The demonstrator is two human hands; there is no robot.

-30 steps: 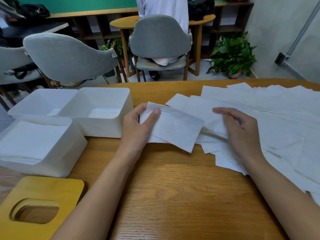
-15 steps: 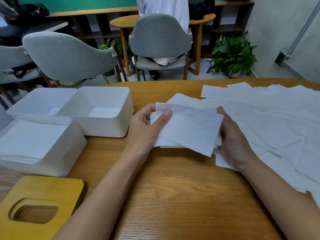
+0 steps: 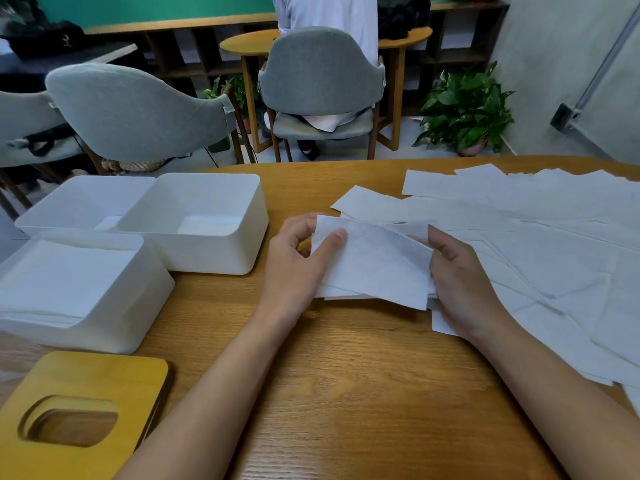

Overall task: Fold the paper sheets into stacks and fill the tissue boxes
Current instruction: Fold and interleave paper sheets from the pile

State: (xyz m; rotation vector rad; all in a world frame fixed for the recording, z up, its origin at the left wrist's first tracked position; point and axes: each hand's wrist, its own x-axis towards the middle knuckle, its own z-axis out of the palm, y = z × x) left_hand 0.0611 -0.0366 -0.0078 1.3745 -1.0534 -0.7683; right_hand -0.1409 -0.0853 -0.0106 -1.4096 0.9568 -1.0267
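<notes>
A small stack of folded white paper sheets (image 3: 375, 268) is held just above the wooden table (image 3: 346, 393). My left hand (image 3: 298, 265) pinches its left edge, thumb on top. My right hand (image 3: 460, 282) grips its right edge with curled fingers. Many loose white sheets (image 3: 536, 230) lie spread over the right side of the table. Three white tissue boxes stand at the left: the near one (image 3: 114, 323) holds a stack of sheets, while the middle one (image 3: 207, 258) and the far-left one (image 3: 79, 206) hold little or nothing.
A yellow wooden lid with an oval slot (image 3: 72, 417) lies at the front left corner. Grey chairs (image 3: 138, 112) stand beyond the table. A person sits at a round table (image 3: 325, 39) further back. A potted plant (image 3: 467, 112) is on the floor at the right.
My right hand left the spread sheets and closed on the right edge of the stack. Both hands drew the stack together and lifted it slightly toward me.
</notes>
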